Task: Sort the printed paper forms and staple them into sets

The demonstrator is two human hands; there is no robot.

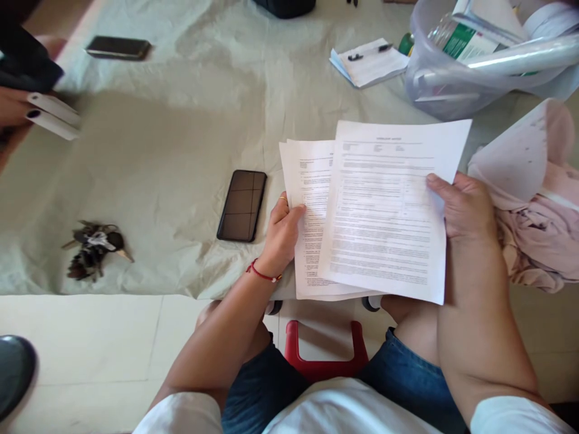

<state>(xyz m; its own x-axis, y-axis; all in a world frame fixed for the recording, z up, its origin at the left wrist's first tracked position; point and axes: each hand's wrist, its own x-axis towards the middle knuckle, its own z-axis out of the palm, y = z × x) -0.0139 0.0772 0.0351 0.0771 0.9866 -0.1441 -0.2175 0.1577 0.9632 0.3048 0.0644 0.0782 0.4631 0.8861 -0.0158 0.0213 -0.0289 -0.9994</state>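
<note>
Both hands, left hand (281, 232) and right hand (459, 208), pinch printed sheets (380, 217) over the worktop's near edge; fanned loosely, one could slip floorward.

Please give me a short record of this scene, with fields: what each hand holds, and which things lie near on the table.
left hand: grips the lower sheets at their left edge
right hand: grips the top sheet at its right edge
phone: flat on the table cover, left of the sheets
keys: near the table's front edge
plastic tub: far right, holding rolled papers
another person's hand: far left, holding white objects
</note>
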